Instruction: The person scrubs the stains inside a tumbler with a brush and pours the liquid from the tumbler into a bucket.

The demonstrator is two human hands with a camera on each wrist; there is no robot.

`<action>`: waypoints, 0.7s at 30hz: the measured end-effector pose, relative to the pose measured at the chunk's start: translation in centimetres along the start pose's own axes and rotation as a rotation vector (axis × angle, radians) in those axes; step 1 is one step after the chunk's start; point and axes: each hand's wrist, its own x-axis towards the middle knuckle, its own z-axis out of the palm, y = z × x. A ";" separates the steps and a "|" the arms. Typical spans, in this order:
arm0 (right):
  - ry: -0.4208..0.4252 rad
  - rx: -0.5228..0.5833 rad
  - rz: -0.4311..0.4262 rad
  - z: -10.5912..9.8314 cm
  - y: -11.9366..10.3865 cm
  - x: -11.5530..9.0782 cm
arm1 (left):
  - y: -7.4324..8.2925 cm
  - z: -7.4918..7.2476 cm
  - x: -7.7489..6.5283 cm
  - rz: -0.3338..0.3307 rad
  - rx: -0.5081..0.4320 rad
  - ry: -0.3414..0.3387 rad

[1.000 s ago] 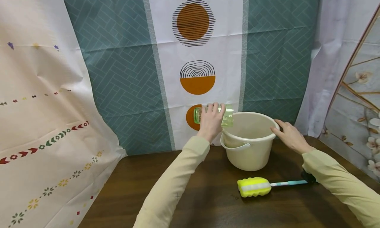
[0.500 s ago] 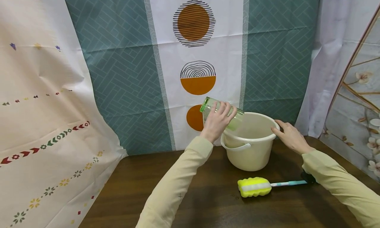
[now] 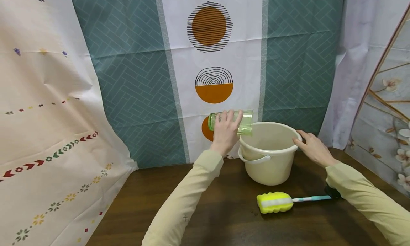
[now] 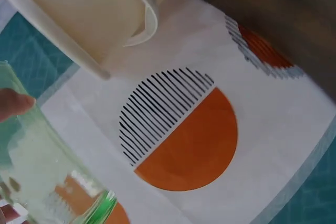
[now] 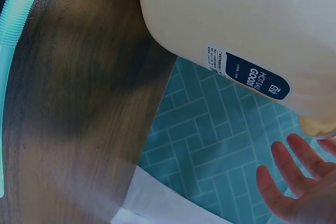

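Note:
A green-tinted drinking glass (image 3: 246, 123) lies nearly level in my left hand (image 3: 225, 132). My fingers curl round it, its thick base points left and its mouth is at the left rim of the cream bucket (image 3: 267, 167). Small brown specks show on the glass (image 4: 47, 166) in the left wrist view. My right hand (image 3: 314, 148) holds the bucket's right rim, thumb on the near side. In the right wrist view several fingers (image 5: 281, 174) of that hand spread outside the bucket wall, below a label (image 5: 257, 77).
A bottle brush (image 3: 275, 202) with a yellow and white sponge head lies on the dark wooden table (image 3: 230, 217) in front of the bucket. Its blue handle runs under my right forearm. The bucket's white handle (image 3: 256, 160) hangs down in front. Patterned cloths hang behind and at both sides.
My left hand tipped the glass further, base up and mouth towards the bucket, then brought it back left to nearly level. My right hand stayed on the rim.

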 end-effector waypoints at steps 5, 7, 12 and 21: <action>0.001 -0.008 -0.004 0.1 0.1 0.1 | -1.4 -0.9 -2.1 -0.169 -0.186 -0.033; 0.000 -0.010 -0.006 0.1 0.0 0.1 | -1.8 -1.4 -3.3 -0.257 -0.286 -0.044; -0.001 -0.012 -0.006 0.2 0.0 0.1 | -1.8 -2.3 -7.1 -0.490 -0.559 -0.133; -0.008 -0.017 -0.002 0.0 0.0 0.1 | 0.2 -2.9 -12.9 -0.744 -0.874 -0.311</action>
